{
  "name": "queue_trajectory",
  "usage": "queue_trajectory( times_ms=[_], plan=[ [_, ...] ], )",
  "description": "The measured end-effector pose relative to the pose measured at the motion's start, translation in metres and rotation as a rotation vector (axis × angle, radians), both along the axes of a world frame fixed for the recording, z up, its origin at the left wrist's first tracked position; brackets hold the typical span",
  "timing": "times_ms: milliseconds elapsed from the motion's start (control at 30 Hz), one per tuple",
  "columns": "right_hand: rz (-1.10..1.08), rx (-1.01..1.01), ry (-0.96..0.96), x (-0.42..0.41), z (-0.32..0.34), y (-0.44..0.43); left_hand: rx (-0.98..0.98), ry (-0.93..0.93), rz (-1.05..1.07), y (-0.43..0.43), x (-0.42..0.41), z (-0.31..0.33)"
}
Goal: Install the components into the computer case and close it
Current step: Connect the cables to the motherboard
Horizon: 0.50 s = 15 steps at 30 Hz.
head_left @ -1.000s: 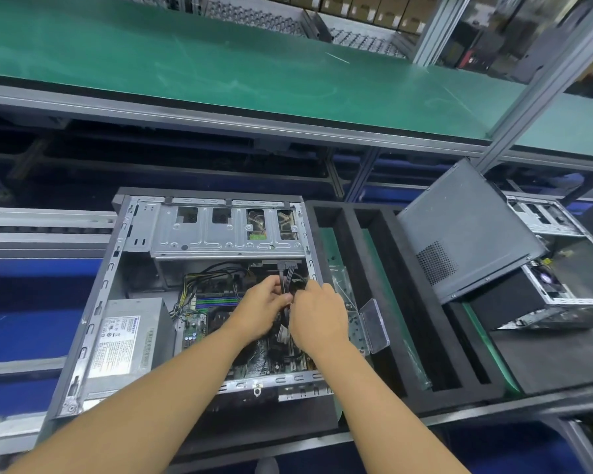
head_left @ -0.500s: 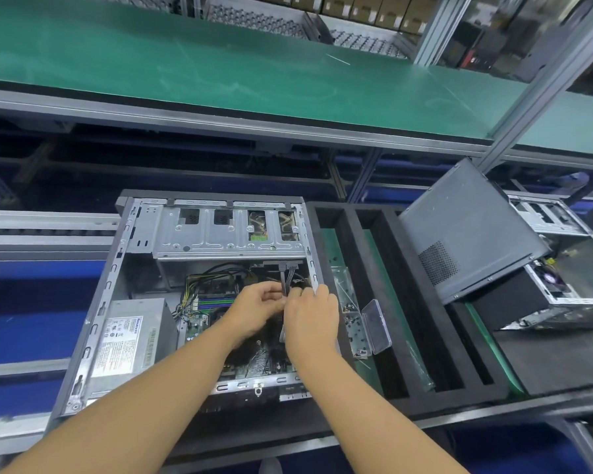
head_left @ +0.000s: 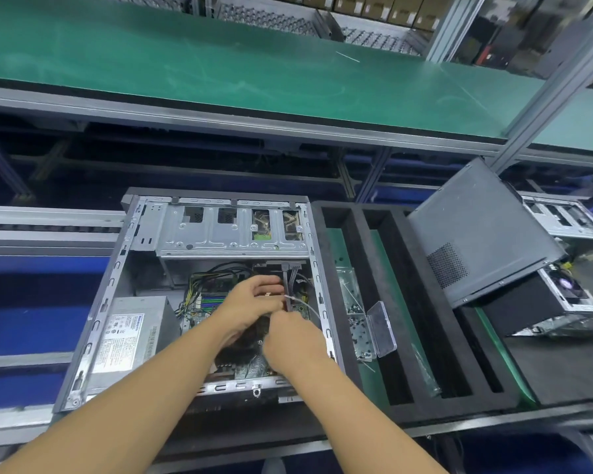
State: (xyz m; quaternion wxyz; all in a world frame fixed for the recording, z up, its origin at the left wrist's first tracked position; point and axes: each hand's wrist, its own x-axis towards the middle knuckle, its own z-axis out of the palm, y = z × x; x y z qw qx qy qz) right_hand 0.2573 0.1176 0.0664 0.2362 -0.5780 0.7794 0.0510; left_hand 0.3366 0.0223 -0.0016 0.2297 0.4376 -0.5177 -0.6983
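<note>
- A white label [head_left: 124, 340] is carried on the top face of the grey power supply [head_left: 144, 304], which is seated in the near left corner of the open computer case [head_left: 95, 319].
- A short brand word in blue is printed at the far right corner of the label; its letters are too blurred to be read.
- Rows of fine black print and small round marks are set below it; none can be made out.
- No other writing in the scene can be read.
</note>
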Motion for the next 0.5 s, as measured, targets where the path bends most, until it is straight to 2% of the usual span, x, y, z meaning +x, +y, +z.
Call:
queue_trajectory(
  times_ms=[100,167,233,300,367,433,500],
  plan=[
    [-0.14,-0.191,-0.244,-0.002,-0.001,-0.009,-0.049,-0.124,0.117,0.0,0.012,0.003],
    [-0.165,-0.229,-0.392,-0.002,-0.003,-0.013,-0.141,-0.244,0.183,0.002,0.019,0.006],
    [-0.136,-0.217,-0.462,0.0,-0.007,-0.015,-0.181,-0.312,0.218,0.005,0.025,0.01],
    [-0.119,-0.184,-0.475,0.001,-0.012,-0.018,-0.197,-0.379,0.164,0.009,0.029,0.017],
    [-0.152,-0.188,-0.466,0.001,-0.017,-0.021,-0.266,-0.447,0.018,0.014,0.033,0.023],
    [-0.212,-0.296,-0.465,-0.002,-0.018,-0.021,-0.344,-0.466,-0.02,0.018,0.038,0.025],
    [-0.207,-0.478,-0.363,-0.004,-0.018,-0.019,-0.392,-0.478,0.014,0.021,0.042,0.025]
  ],
)
